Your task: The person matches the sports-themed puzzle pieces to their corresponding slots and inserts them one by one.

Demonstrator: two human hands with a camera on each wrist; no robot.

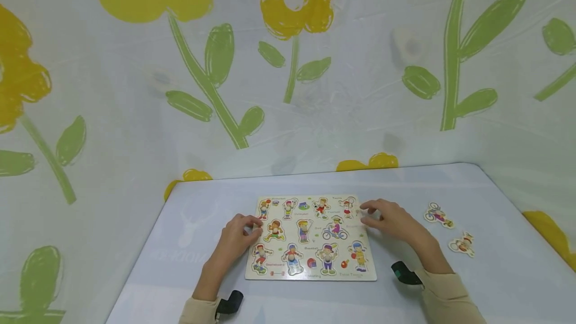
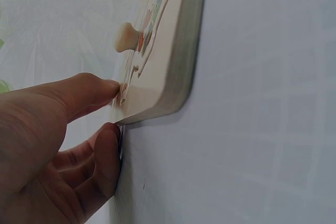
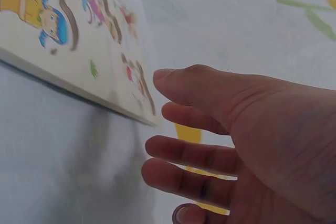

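Observation:
A wooden knob puzzle board (image 1: 288,236) with sports figures lies on the table between both hands. My left hand (image 1: 238,238) is at its left edge. In the left wrist view, the thumb (image 2: 97,88) meets the top face and the curled fingers (image 2: 107,153) meet the edge, pinching the board. A wooden knob (image 2: 126,38) stands up from a piece close by. Beside the upper right edge, my right hand (image 1: 390,220) hovers with thumb and fingers apart. The right wrist view shows nothing between its fingers (image 3: 184,174).
Two loose puzzle pieces lie to the right: a cyclist piece (image 1: 438,215) and a figure piece (image 1: 462,245) nearer the front. The white table (image 1: 193,249) meets a flower-printed curtain (image 1: 360,109) at the back. Black wrist devices (image 1: 230,302) are worn on both wrists.

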